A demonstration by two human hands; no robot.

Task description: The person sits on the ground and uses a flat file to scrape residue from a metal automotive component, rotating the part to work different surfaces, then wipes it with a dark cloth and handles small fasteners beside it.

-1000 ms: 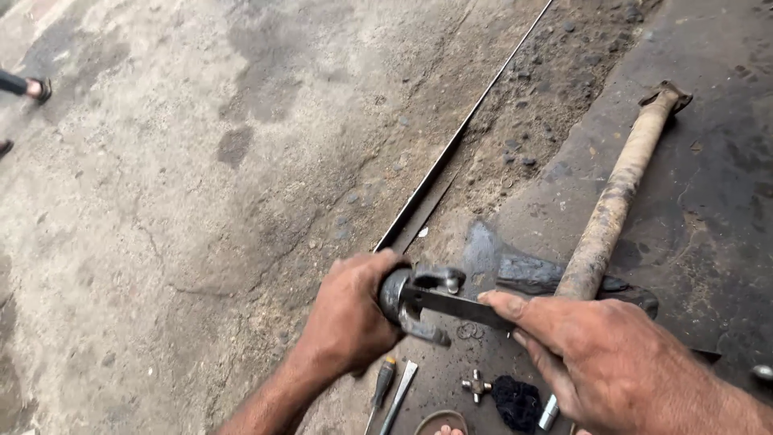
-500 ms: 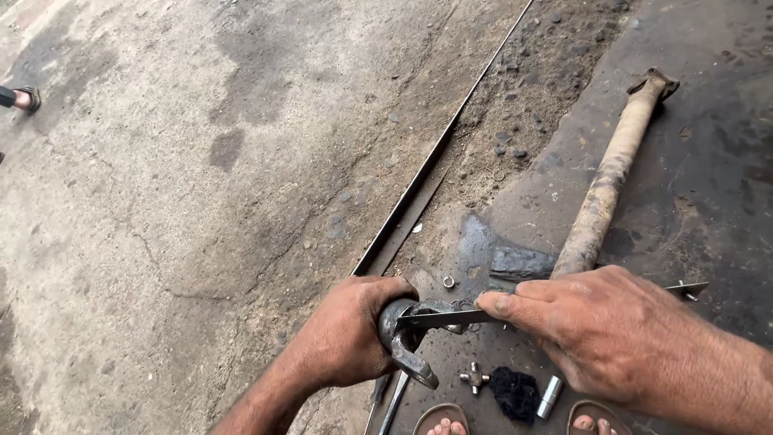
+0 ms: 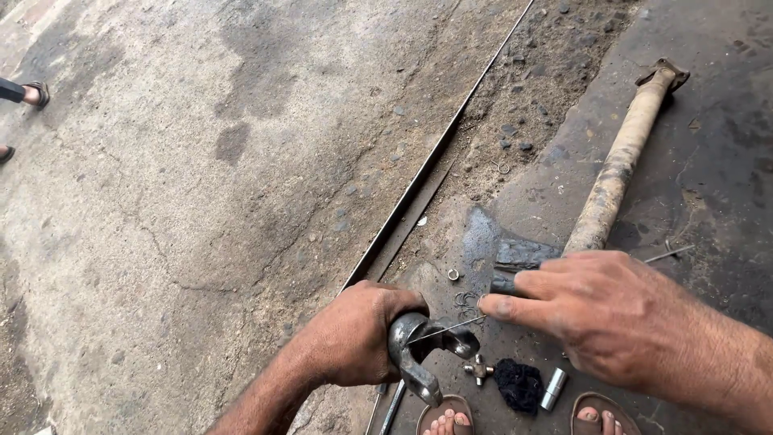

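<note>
My left hand (image 3: 354, 338) grips a dark steel yoke (image 3: 419, 350) with two curved ears, held low over the ground. My right hand (image 3: 588, 310) holds a thin flat metal blade (image 3: 443, 329) seen edge-on, its tip lying across the yoke's mouth. Just below the yoke on the ground lie a small cross-shaped joint piece (image 3: 478, 369), a black rag (image 3: 518, 384) and a small silver bearing cup (image 3: 553, 389). A long rusty drive shaft (image 3: 620, 165) lies on the dark oily patch beyond my right hand.
A metal rail (image 3: 419, 189) runs diagonally across the concrete. Small rings (image 3: 465, 300) and a nut (image 3: 453, 275) lie near the shaft's end. My sandalled feet (image 3: 447, 419) are at the bottom edge. Another person's foot (image 3: 32, 94) shows at the far left.
The blade has turned from flat to edge-on and now looks like a thin line. The yoke and my left hand sit lower, and my right hand has shifted slightly up.
</note>
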